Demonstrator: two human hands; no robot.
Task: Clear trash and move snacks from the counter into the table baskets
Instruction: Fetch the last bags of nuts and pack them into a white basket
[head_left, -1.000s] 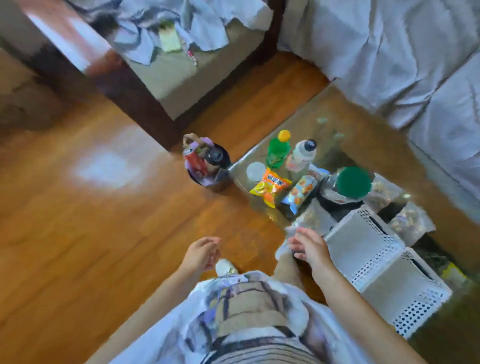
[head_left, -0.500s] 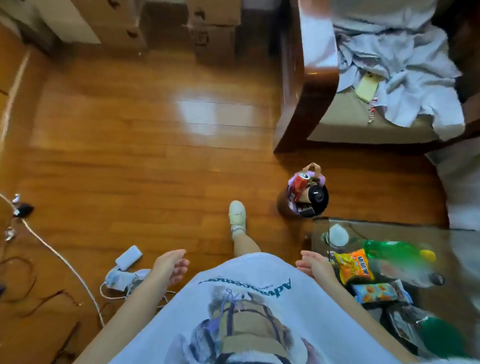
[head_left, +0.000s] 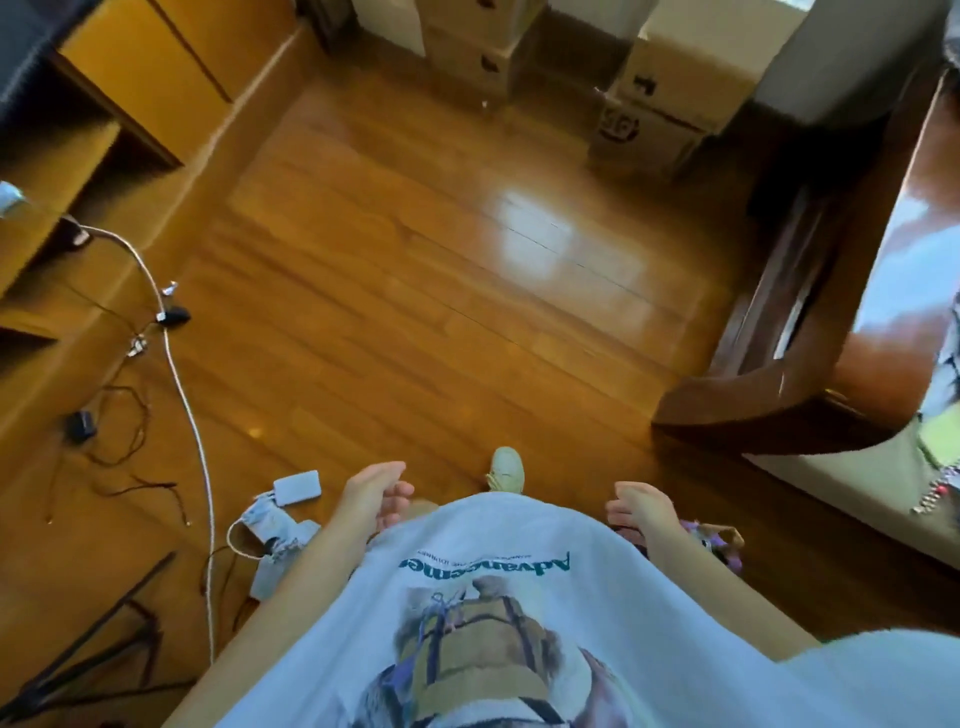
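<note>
Gone from view since the earlier frame are the glass table, its snack packets and bottles; the view has swung leftward, so that bare wooden floor (head_left: 441, 291) now fills the centre of the frame. Only a purple-and-tan sliver of the small trash bin (head_left: 719, 540) shows, at lower right, just behind the right forearm and largely hidden by it; its contents cannot be made out. Left hand (head_left: 371, 493) hangs at lower centre with fingers loosely curled, grasping nothing. Right hand (head_left: 641, 512) hangs right of centre, likewise relaxed and grasping nothing. Between the hands, a pale shoe (head_left: 506, 467) rests on the floor above the hem of a white printed T-shirt (head_left: 519, 623). White cable (head_left: 192, 415) runs down the left side of the frame, near a small white charger (head_left: 297, 487). Cardboard boxes (head_left: 660, 88) stand at the upper edge, and a dark wooden sofa arm (head_left: 800, 374) curves along the right side.
</note>
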